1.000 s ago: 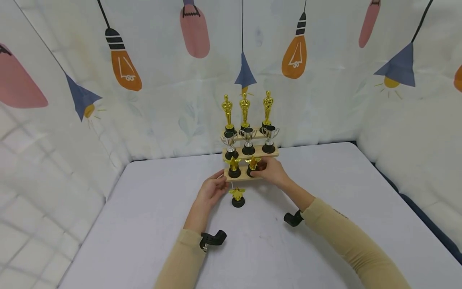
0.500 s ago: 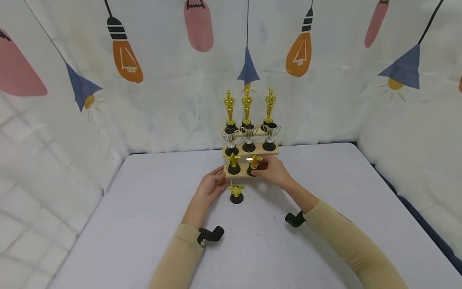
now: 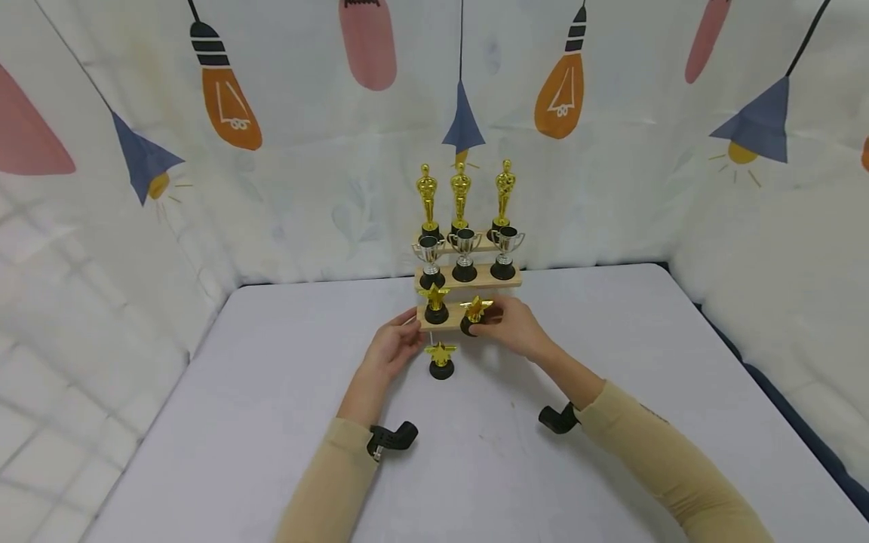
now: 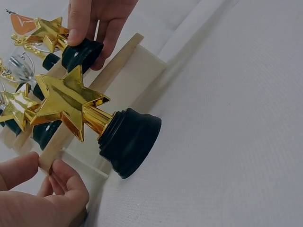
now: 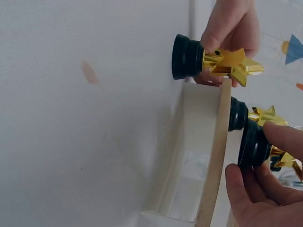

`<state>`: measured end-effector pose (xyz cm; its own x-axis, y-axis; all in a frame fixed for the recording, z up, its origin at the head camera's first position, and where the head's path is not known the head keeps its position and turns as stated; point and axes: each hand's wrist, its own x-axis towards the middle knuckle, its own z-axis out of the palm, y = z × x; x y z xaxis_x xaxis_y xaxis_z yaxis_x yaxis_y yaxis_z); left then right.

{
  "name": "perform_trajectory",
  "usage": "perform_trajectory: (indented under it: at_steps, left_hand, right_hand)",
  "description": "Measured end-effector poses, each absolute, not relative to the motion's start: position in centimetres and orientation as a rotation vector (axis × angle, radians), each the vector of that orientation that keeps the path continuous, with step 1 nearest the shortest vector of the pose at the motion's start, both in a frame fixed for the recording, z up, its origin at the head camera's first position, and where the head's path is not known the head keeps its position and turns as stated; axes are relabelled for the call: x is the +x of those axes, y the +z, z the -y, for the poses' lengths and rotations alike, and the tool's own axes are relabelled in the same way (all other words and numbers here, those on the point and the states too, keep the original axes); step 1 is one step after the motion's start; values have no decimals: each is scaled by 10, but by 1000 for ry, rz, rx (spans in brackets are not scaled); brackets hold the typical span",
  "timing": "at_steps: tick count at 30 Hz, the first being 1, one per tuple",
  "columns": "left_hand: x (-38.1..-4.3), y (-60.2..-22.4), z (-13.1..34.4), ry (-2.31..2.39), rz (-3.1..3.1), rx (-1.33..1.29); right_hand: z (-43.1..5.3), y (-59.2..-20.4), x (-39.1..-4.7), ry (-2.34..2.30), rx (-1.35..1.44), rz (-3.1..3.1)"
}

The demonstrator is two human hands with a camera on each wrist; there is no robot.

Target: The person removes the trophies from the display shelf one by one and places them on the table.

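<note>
In the head view, my right hand (image 3: 512,326) pinches the black base of a gold star trophy (image 3: 476,308) at the lowest wooden shelf (image 3: 452,315). The right wrist view has that trophy's base (image 5: 253,144) tipped, with thumb and fingers on either side. My left hand (image 3: 394,345) holds the left end of the same shelf, its thumb and fingertips pinching the board edge (image 4: 47,160). A second star trophy (image 3: 436,305) stands on the shelf's left part. In front, on the white table, stands a third star trophy (image 3: 441,368), close by my left hand.
On the middle shelf (image 3: 485,277) stand three silver cups (image 3: 465,253). Three gold figure trophies (image 3: 461,197) line the top shelf (image 3: 475,243). Behind the stand rises a fabric backdrop (image 3: 305,196) printed with lamps. White cloth covers the table (image 3: 285,362).
My right hand has shifted the pinched star trophy slightly toward me, so its base now overlaps the shelf's front edge. The left hand keeps its hold on the shelf end. The head view has shifted slightly.
</note>
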<state>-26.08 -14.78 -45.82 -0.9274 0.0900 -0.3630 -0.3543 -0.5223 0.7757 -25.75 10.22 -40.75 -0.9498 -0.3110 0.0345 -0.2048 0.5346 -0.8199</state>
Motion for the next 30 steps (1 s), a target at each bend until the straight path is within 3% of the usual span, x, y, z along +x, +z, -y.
perform_trajectory:
  at_steps: [30]
  left_hand:
    - [-261,-458,147,2514,-1366,-383]
  right_hand:
    - [-109,-423,-235,-1456,-482,-2521]
